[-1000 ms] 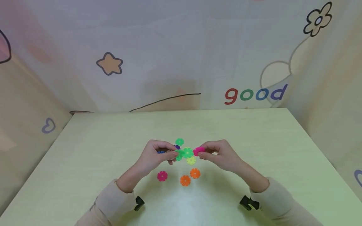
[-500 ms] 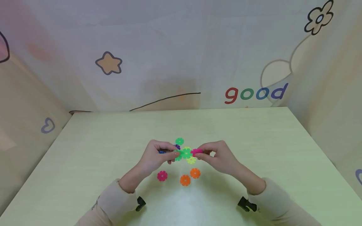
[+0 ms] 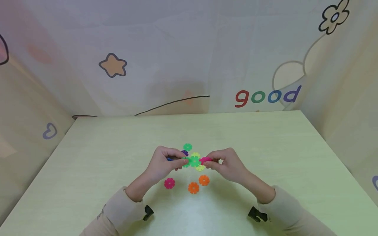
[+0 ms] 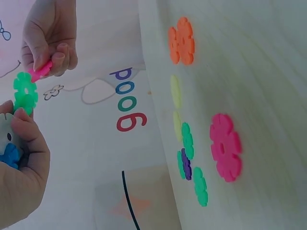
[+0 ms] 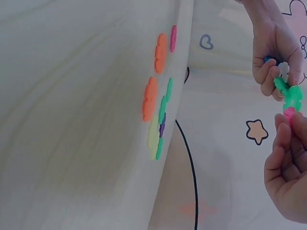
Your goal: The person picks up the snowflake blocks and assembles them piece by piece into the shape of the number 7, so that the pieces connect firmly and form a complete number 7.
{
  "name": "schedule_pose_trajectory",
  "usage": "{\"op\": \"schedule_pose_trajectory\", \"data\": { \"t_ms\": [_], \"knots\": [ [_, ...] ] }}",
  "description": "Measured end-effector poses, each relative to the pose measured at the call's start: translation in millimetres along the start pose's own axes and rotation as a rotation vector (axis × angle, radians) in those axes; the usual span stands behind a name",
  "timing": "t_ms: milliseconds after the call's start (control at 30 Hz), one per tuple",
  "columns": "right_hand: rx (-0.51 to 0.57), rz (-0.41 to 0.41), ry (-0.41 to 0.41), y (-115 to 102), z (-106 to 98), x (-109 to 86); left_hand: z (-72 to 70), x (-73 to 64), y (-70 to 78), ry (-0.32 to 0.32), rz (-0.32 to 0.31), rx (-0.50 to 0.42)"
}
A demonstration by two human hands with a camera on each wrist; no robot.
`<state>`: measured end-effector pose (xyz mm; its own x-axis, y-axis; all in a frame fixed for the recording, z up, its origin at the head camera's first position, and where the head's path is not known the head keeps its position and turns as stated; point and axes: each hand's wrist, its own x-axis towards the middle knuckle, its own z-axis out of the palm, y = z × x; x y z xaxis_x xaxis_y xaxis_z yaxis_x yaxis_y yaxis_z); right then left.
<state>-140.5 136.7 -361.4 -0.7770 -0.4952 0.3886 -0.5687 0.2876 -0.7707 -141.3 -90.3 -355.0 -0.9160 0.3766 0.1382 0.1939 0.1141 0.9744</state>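
My left hand (image 3: 163, 164) pinches a chain of flower-shaped plastic snowflake discs in front of me. The chain shows a green disc (image 3: 195, 161) on its right end, another green piece (image 5: 280, 86) at the fingers, a white disc (image 5: 284, 71) and a blue disc (image 4: 10, 154) partly hidden in the palm. Between thumb and fingers of my right hand (image 3: 228, 165) is a pink disc (image 3: 204, 160). Its edge meets the rim of the end green disc, the two set at an angle to each other. Both hands are raised over the tabletop.
Loose discs lie on the pale table (image 3: 118, 170): a pink disc (image 3: 169, 183), two orange discs (image 4: 184, 41), yellow discs (image 3: 200, 168), several green discs (image 3: 187, 147) and a purple disc (image 4: 186, 164). A printed cloth (image 3: 177, 49) hangs behind the table.
My right hand has shifted slightly left, bringing the pink disc up against the green disc's edge. The left hand has stayed nearly in place, still gripping the chain.
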Motion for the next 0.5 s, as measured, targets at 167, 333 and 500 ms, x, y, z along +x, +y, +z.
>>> {"op": "schedule_pose_trajectory", "data": {
  "t_ms": [167, 333, 500],
  "knots": [
    [0.004, -0.032, 0.018, 0.2, 3.4, 0.2, -0.5, -1.7, 0.6, 0.008, 0.012, 0.016],
    [-0.005, -0.068, 0.029, -1.7, 4.2, 1.3, -2.7, -2.8, 1.3, 0.01, 0.025, 0.017],
    [-0.035, -0.103, 0.048, -1.3, 3.9, 1.7, -2.7, -2.2, 1.7, 0.013, 0.052, 0.02]
  ]
}}
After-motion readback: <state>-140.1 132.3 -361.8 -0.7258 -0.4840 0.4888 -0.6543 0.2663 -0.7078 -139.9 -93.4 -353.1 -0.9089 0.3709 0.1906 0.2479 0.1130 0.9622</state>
